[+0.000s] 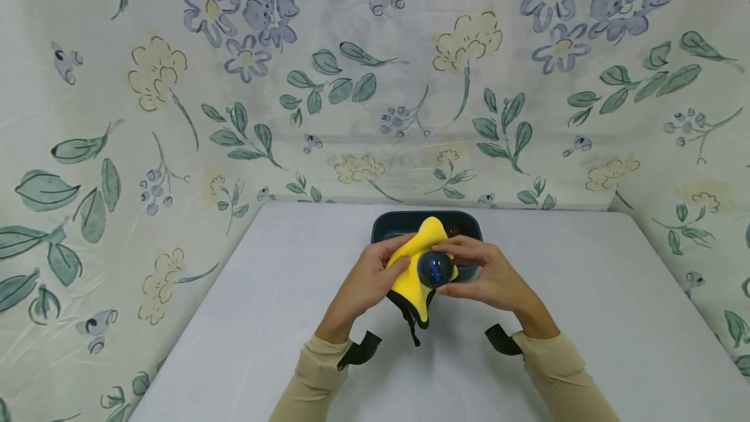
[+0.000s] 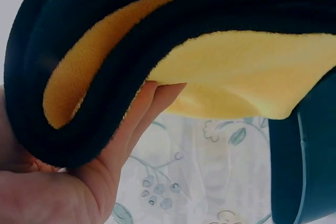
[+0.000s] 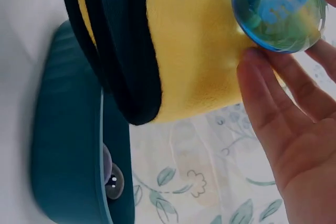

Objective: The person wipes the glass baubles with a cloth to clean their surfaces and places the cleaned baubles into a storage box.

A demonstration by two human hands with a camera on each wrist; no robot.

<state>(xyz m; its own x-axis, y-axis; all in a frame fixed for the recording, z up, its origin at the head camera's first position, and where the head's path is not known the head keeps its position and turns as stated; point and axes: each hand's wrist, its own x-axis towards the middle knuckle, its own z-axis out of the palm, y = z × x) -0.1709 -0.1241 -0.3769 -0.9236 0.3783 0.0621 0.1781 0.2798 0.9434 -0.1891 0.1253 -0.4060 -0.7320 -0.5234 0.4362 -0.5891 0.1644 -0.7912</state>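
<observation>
My left hand point(image 1: 372, 277) grips a yellow cloth point(image 1: 415, 288) with a wide black border, its thumb lying on the front. A thin black cord hangs from the cloth's lower edge. My right hand point(image 1: 491, 273) pinches a clear, blue-tinted glass ball point(image 1: 435, 269) between thumb and fingers, right against the yellow face. In the right wrist view the ball point(image 3: 281, 17) looks see-through, with a blue reflection. From the left wrist, the black border point(image 2: 121, 61) curves in a fold above the palm, partly hiding the fingers.
Behind the hands stands a dark teal bin point(image 1: 387, 221) on the white table point(image 1: 281, 318). Inside it lie a dark shiny ball point(image 3: 114, 182) and a paler one beside it. A flowered curtain point(image 1: 351, 116) hangs at the table's back and sides.
</observation>
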